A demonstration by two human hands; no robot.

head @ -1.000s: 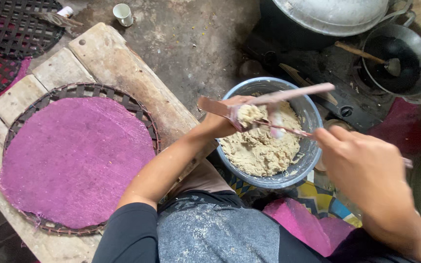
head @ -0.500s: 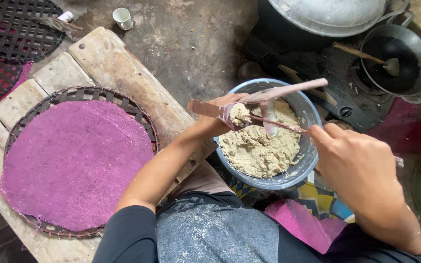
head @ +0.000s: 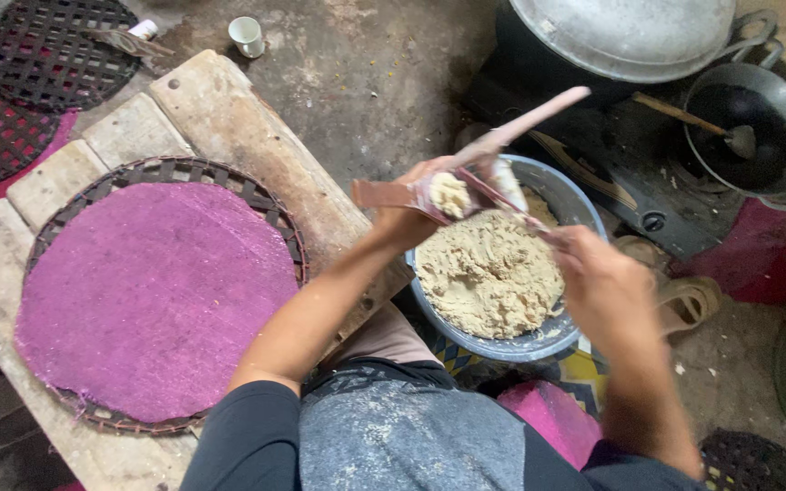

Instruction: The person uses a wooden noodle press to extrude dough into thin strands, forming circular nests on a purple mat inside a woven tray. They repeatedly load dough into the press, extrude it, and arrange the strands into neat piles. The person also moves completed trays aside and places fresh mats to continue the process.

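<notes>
Centre frame: left hand [head: 411, 205] closed on a flat paddle [head: 384, 194] carrying dough [head: 450, 193], kept over the basin [head: 502, 345] (spills return). Right hand [head: 598, 282] grips a thin scraper [head: 502, 205].

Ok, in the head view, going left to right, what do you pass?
Dark woven mat → purple sheet on its round woven tray → left hand holding a flat tool with a lump of dough → bowl of beige dough → right hand → black wok.
</notes>
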